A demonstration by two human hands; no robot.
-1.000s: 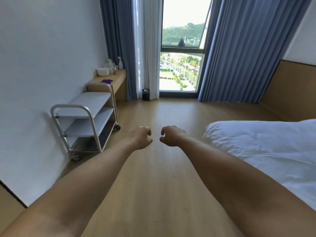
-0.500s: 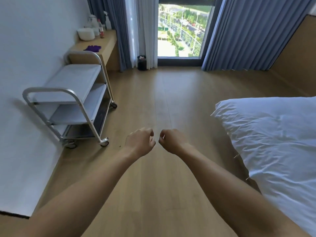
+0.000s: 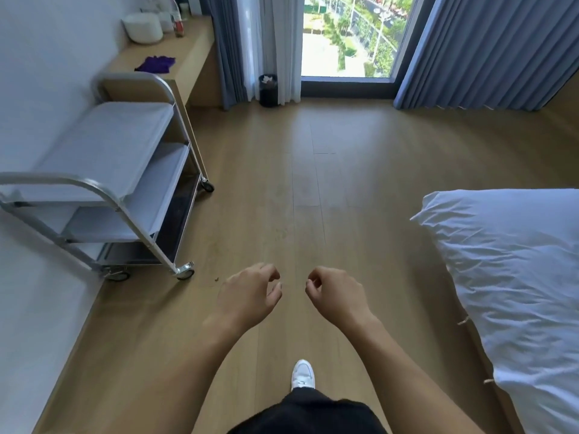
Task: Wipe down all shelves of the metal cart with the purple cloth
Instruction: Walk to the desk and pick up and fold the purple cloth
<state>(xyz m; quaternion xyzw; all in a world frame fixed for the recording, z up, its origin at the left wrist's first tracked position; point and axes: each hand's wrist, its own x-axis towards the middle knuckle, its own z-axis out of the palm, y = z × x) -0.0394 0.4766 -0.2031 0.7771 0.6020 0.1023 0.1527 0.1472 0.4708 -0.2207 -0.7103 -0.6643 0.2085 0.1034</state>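
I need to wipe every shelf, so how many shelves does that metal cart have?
3. The top shelf is uppermost, the middle shelf sits below it, and the dark bottom shelf lies near the wheels, mostly hidden under the others.

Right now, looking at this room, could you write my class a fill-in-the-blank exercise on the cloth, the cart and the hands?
1. The purple cloth lies on the wooden ____, beyond the cart.
2. The cart has ____ shelves, all bare.
3. The left hand and right hand hold ____.
4. To the person's right is a bed with ____ bedding.

Missing words: counter; three; nothing; white
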